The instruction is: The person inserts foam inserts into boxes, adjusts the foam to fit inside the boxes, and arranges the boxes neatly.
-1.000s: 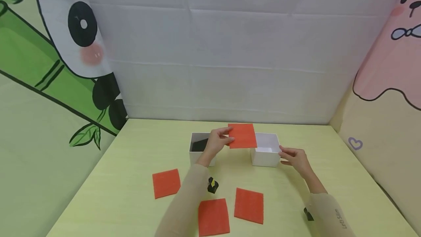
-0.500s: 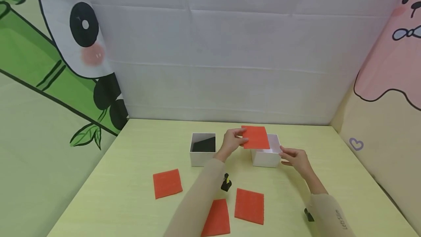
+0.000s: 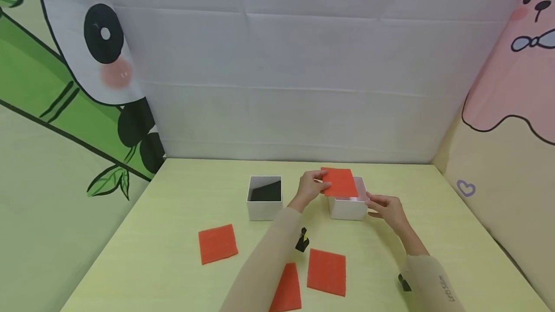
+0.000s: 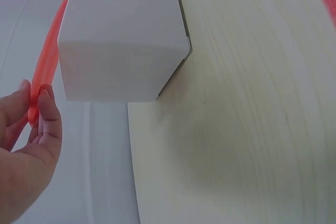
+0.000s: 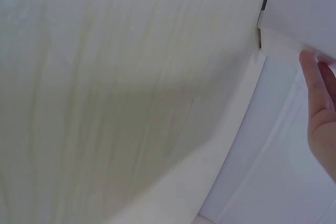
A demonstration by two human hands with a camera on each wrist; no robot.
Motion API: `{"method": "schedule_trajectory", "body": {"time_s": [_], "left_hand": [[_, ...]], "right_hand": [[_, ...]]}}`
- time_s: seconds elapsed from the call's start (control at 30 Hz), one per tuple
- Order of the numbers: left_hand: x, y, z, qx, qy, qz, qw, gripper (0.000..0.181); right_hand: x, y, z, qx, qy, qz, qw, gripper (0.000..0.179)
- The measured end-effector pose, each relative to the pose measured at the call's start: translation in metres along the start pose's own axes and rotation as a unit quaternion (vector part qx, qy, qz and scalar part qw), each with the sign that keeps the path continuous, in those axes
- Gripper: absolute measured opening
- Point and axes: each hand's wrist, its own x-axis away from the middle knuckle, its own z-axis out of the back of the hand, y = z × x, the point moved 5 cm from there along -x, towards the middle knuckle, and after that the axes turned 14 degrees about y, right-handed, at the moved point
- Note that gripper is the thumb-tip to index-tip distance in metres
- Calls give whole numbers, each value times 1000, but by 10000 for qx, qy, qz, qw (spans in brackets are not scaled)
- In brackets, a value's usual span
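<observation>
My left hand (image 3: 309,188) pinches an orange-red square sheet (image 3: 340,183) by its left edge, thumb against fingers. In the left wrist view the sheet (image 4: 46,59) is seen nearly edge-on, running along the top of a white box. That right-hand white box (image 3: 348,209) stands upright and open-topped, partly hidden under the sheet. My right hand (image 3: 389,210) touches the box's right side near the rim with extended fingers. In the right wrist view its fingertips (image 5: 308,60) meet the box's edge.
A second white box (image 3: 264,212), with something black (image 3: 266,191) inside, stands to the left. Similar red squares lie on the table: one at left (image 3: 218,244), one at front (image 3: 289,290) partly under my left sleeve, another right of it (image 3: 327,272). A white backdrop (image 3: 277,85) hangs behind.
My left hand has carried the red sheet rightward until it overlaps the right box's opening, slowing in the last half second. The right hand has stayed at the box.
</observation>
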Motion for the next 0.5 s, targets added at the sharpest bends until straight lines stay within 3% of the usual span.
{"method": "schedule_trajectory", "body": {"time_s": [0.5], "left_hand": [[1,-9,-13,-185,-73,-24,9998,47]], "right_hand": [[0,4,1,66,-32,3,10000,41]]}}
